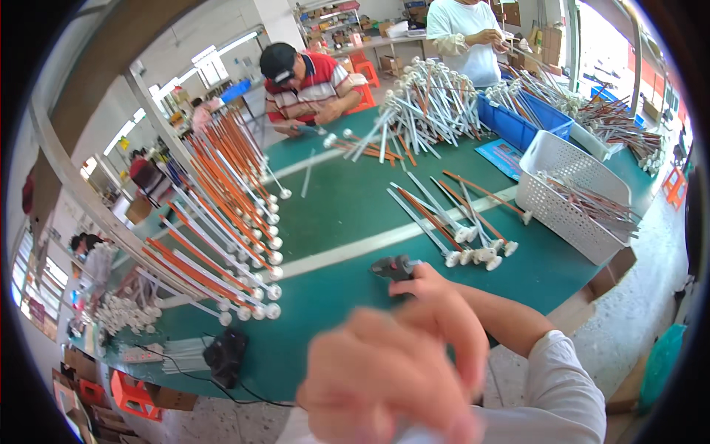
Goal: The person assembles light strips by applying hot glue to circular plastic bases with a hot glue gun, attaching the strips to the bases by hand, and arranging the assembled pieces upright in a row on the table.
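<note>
My left hand (392,370) is large and blurred, close to the camera above the table's near edge. Its fingers look curled, but motion smears them and I cannot tell what is in them. Behind it, my right hand (425,285) has its fingers round a dark grey hand tool (394,268) just over the green tabletop; the tool's exact kind does not show. Beyond the right hand lies a small loose group of white and brown sticks with round white ends (484,255). On the left, orange and white sticks (214,222) lie in a long row, round ends toward the right.
A white perforated basket (573,174) with sticks stands on the right, near a blue crate (521,118) and a large stick pile (433,96). A black object with a cable (225,357) rests at the near left. A co-worker (307,89) sits opposite; another (470,44) stands behind.
</note>
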Available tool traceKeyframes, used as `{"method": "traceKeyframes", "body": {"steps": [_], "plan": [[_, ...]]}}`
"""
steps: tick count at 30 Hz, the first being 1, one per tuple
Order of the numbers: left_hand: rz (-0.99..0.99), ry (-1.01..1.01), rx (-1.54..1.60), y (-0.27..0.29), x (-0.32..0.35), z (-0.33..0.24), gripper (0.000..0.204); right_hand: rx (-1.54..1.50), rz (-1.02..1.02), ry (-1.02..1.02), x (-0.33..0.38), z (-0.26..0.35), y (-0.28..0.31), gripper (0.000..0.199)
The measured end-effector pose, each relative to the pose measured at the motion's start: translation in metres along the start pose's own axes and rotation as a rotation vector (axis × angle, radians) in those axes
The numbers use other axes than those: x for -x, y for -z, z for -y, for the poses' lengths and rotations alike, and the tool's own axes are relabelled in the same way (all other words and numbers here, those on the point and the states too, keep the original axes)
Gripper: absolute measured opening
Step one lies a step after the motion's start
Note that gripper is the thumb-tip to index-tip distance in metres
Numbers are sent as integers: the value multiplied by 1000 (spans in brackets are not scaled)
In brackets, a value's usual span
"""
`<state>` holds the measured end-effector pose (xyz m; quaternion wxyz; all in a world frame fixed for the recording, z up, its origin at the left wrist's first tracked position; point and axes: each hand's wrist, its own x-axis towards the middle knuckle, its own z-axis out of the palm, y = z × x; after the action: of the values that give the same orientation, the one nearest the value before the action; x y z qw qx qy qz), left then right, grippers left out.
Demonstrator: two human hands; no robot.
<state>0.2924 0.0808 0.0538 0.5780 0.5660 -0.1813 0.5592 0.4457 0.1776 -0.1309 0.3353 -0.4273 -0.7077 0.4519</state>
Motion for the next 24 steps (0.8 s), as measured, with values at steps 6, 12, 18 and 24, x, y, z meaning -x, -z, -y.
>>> {"method": "traceKeyframes", "body": {"steps": [6,12,18,24], "plan": [[319,-175,-925,-12,-36,20,11,-353,-30,-408,-7,-18,14,16],[175,-203,-357,-12,-21,8,11,-301,2,-251,-21,-32,7,25],[57,-193,366,-8,-8,15,12,-337,1,-279,-11,-32,6,41],[147,-108,592,18,-4,2,12,-334,3,-276,-6,-30,6,22]]}}
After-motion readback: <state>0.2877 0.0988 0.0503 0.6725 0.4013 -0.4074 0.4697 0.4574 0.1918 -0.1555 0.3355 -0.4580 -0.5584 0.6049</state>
